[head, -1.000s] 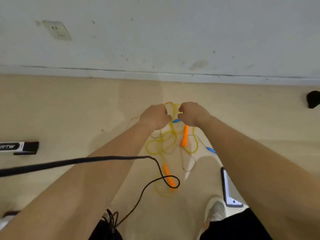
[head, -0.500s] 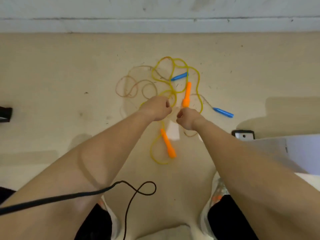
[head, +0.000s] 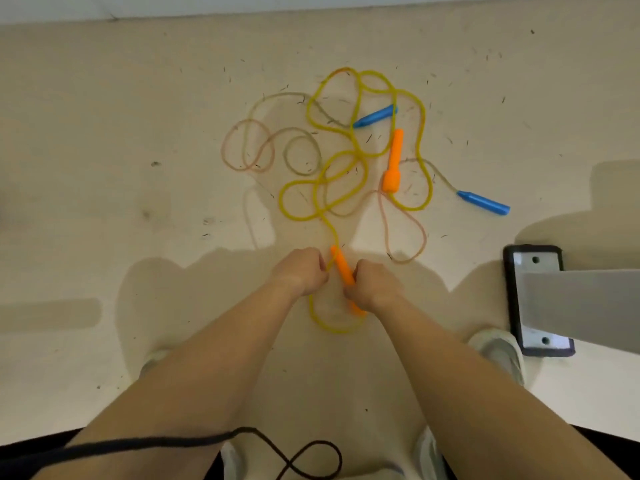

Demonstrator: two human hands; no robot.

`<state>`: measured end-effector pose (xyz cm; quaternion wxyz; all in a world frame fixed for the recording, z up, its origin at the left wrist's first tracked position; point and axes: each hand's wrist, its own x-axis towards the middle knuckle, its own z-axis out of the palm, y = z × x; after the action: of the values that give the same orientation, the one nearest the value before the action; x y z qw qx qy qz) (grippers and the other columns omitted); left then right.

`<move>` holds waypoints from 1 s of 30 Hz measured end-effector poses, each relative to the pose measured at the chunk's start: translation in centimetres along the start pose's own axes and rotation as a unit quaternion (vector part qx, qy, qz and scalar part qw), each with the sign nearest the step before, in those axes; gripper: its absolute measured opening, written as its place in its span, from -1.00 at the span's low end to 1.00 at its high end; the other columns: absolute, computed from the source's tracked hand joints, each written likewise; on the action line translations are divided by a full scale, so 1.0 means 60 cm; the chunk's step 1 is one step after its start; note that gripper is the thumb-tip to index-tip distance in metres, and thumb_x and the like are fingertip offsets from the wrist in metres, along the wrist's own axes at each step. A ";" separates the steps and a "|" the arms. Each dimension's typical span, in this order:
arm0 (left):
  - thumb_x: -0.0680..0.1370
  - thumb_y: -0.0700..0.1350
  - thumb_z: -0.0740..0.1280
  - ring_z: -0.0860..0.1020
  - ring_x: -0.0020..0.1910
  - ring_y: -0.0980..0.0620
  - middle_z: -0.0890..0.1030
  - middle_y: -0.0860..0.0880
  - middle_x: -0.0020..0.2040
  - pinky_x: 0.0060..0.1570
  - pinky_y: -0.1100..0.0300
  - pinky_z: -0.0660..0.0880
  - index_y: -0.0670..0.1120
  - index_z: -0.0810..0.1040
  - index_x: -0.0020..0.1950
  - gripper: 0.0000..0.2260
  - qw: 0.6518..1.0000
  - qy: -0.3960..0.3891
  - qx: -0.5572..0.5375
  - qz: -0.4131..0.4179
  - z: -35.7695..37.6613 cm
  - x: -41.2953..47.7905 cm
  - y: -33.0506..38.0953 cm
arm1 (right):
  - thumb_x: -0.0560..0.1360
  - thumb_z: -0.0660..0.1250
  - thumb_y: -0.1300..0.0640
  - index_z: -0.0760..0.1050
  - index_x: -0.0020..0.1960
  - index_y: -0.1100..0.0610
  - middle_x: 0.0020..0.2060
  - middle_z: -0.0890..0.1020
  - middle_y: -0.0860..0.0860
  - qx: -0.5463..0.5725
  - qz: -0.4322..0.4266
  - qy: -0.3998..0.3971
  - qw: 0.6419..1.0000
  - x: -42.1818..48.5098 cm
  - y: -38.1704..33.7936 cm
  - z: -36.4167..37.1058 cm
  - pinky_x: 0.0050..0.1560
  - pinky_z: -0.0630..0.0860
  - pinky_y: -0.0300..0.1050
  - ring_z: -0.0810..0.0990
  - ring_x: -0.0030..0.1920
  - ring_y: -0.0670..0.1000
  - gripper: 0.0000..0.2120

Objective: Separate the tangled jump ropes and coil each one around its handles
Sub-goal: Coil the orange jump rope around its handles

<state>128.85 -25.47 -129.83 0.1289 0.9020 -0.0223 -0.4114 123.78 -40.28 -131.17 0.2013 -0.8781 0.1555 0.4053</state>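
Bright, even light. Soft shadows fall on the floor [head: 104,202] around both forearms. Slight overall blur; wide-angle bending at floor edges.

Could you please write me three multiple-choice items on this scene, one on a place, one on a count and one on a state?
1. Where does the free orange handle lie?
A. between the two blue handles
B. beside the shoe
C. against the wall

2. How many blue handles lie on the floor?
A. one
B. two
C. three

3. What is the right hand doing?
A. lying flat on the floor
B. gripping an orange handle
C. holding a blue handle

Answers:
1 A: it lies between the upper blue handle and the right blue handle.
2 B: only those two show.
3 B: its fingers close on the near orange handle, the left hand at the yellow rope beside it.
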 end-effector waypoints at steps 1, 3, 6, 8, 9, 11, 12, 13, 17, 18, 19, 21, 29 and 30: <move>0.49 -0.01 0.36 0.61 0.05 -0.08 0.67 -0.05 0.05 -0.03 0.13 0.52 0.08 0.52 -0.12 -0.96 1.000 0.004 -0.006 0.001 -0.001 0.003 0.000 | 0.47 0.35 -0.02 0.47 0.10 0.06 0.00 0.59 0.02 0.003 0.007 -0.013 1.000 0.001 0.001 -0.006 -0.08 0.53 -0.07 0.61 0.02 0.08 -0.73; 0.50 0.00 0.35 0.62 -0.01 -0.06 0.69 -0.03 -0.01 -0.04 0.12 0.55 0.05 0.55 -0.14 -0.94 0.999 0.005 -0.045 0.004 -0.006 0.006 0.003 | 0.46 0.34 -0.05 0.48 0.05 0.11 -0.13 0.61 0.02 0.056 0.027 -0.038 0.997 0.000 0.004 -0.028 -0.12 0.58 -0.06 0.63 -0.12 0.06 -0.73; 0.55 0.05 0.34 0.62 -0.16 0.03 0.71 0.04 -0.14 0.07 0.03 0.58 -0.02 0.62 -0.11 -0.84 0.984 -0.029 -0.172 0.028 -0.022 -0.007 0.020 | 0.47 0.32 -0.01 0.48 -0.03 0.14 -0.22 0.64 0.08 0.230 0.074 -0.023 0.970 -0.018 0.013 -0.082 -0.25 0.59 -0.08 0.66 -0.23 0.06 -0.78; 0.56 0.15 0.34 0.60 -0.11 0.03 0.71 0.04 -0.11 0.17 0.00 0.52 -0.04 0.64 -0.06 -0.73 0.968 -0.054 -0.236 0.072 -0.037 -0.031 0.040 | 0.48 0.34 0.04 0.50 -0.04 0.17 -0.19 0.68 0.10 0.359 0.086 0.004 0.929 -0.039 0.013 -0.118 -0.17 0.64 -0.02 0.69 -0.23 0.07 -0.81; 0.54 0.21 0.34 0.61 -0.05 0.02 0.71 0.04 -0.09 0.21 0.01 0.50 -0.06 0.65 -0.04 -0.66 0.960 -0.065 -0.255 0.095 -0.044 -0.045 0.051 | 0.48 0.36 0.07 0.51 -0.05 0.18 -0.18 0.68 0.11 0.412 0.079 0.017 0.907 -0.050 0.011 -0.136 -0.15 0.65 0.00 0.70 -0.25 0.06 -0.83; 0.48 0.30 0.34 0.63 0.03 0.02 0.73 0.03 -0.08 0.23 0.06 0.48 -0.07 0.62 -0.01 -0.57 0.948 -0.105 -0.274 0.125 -0.059 -0.077 0.069 | 0.50 0.36 0.09 0.51 -0.04 0.19 -0.16 0.66 0.10 0.500 0.053 0.044 0.864 -0.076 0.000 -0.176 -0.17 0.66 -0.02 0.69 -0.29 0.05 -0.84; 0.45 0.33 0.36 0.64 0.02 0.04 0.73 0.04 -0.10 0.22 0.08 0.49 -0.04 0.61 -0.01 -0.55 0.946 -0.127 -0.267 0.135 -0.066 -0.093 0.076 | 0.52 0.35 0.08 0.52 -0.01 0.20 -0.14 0.64 0.10 0.542 0.042 0.058 0.837 -0.090 -0.008 -0.199 -0.21 0.67 -0.04 0.68 -0.30 0.05 -0.82; 0.41 0.35 0.37 0.63 -0.01 0.08 0.73 0.07 -0.13 0.19 0.10 0.49 -0.01 0.62 -0.03 -0.56 0.949 -0.139 -0.244 0.145 -0.074 -0.107 0.081 | 0.53 0.34 0.08 0.53 0.04 0.22 -0.13 0.64 0.12 0.582 0.035 0.072 0.809 -0.106 -0.017 -0.223 -0.28 0.65 -0.07 0.67 -0.32 0.06 -0.79; 0.45 0.17 0.46 0.54 -0.20 0.17 0.61 0.15 -0.26 -0.19 0.26 0.42 0.02 0.65 -0.15 -0.77 0.978 -0.015 -0.111 0.176 -0.124 -0.152 0.089 | 0.57 0.29 0.11 0.47 0.04 0.26 -0.18 0.58 0.18 0.652 0.000 0.117 0.749 -0.176 -0.049 -0.320 -0.40 0.53 -0.13 0.58 -0.39 0.10 -0.81; 0.45 0.12 0.47 0.53 -0.21 0.16 0.59 0.15 -0.24 -0.22 0.25 0.41 0.01 0.64 -0.12 -0.80 0.979 0.016 -0.104 0.175 -0.142 -0.161 0.088 | 0.58 0.29 0.13 0.45 -0.01 0.24 -0.21 0.56 0.16 0.654 -0.013 0.122 0.747 -0.197 -0.057 -0.341 -0.36 0.53 -0.10 0.57 -0.39 0.09 -0.84; 0.45 0.09 0.47 0.55 -0.19 0.15 0.60 0.13 -0.21 -0.20 0.23 0.44 0.00 0.63 -0.10 -0.82 0.979 0.037 -0.099 0.176 -0.162 -0.171 0.085 | 0.59 0.28 0.14 0.44 -0.06 0.23 -0.24 0.53 0.14 0.653 -0.024 0.126 0.746 -0.218 -0.066 -0.361 -0.33 0.55 -0.08 0.56 -0.38 0.09 -0.85; 0.48 0.02 0.44 0.59 -0.09 0.05 0.65 0.05 -0.13 -0.06 0.13 0.50 -0.02 0.62 -0.10 -0.88 0.976 0.082 -0.076 0.187 -0.204 -0.188 0.077 | 0.61 0.25 0.17 0.41 -0.11 0.21 -0.30 0.51 0.13 0.652 -0.047 0.137 0.744 -0.257 -0.085 -0.397 -0.33 0.55 -0.04 0.52 -0.38 0.09 -0.85; 0.60 -0.36 0.21 0.62 -0.15 0.05 0.69 -0.01 -0.11 -0.05 0.11 0.53 -0.04 0.60 -0.10 -0.72 0.918 0.167 -0.245 0.264 -0.384 -0.321 0.088 | 0.58 0.26 0.10 0.46 0.05 0.22 -0.22 0.55 0.18 0.473 -0.090 0.124 0.868 -0.380 -0.111 -0.479 -0.18 0.66 0.06 0.62 -0.29 0.14 -0.82; 0.63 -0.35 0.20 0.63 -0.15 0.05 0.69 -0.07 -0.07 -0.08 0.14 0.54 -0.10 0.58 -0.04 -0.77 0.898 0.147 -0.310 0.277 -0.404 -0.348 0.100 | 0.57 0.26 0.09 0.48 0.02 0.20 -0.16 0.58 0.19 0.475 -0.098 0.114 0.867 -0.389 -0.113 -0.482 -0.10 0.66 0.10 0.63 -0.22 0.16 -0.83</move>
<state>133.60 -22.99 -97.74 0.5124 0.8241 -0.1236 -0.2075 130.96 -45.68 -94.48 0.6141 -0.7268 0.2641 0.1576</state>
